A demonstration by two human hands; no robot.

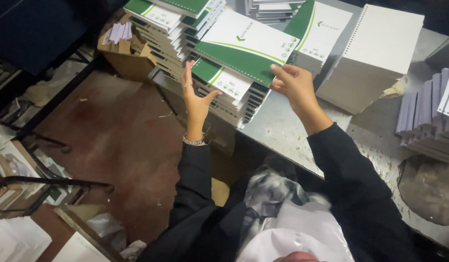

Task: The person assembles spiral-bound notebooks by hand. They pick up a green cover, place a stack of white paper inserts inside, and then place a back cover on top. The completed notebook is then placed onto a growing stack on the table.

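A green-and-white spiral notebook (246,46) lies tilted on top of a stack of the same notebooks (229,94) at the near edge of a metal table (287,131). My right hand (293,83) pinches the top notebook's near right edge. With its fingers spread, my left hand (194,94) is open and presses against the left side of the stack. Both arms wear dark sleeves, and the left wrist has a bracelet.
More notebook stacks (168,26) stand to the left and behind. A tall block of white punched paper (375,56) and grey-edged stacks (428,116) sit on the right. A cardboard box (125,53) and a red floor (117,145) with clutter lie left.
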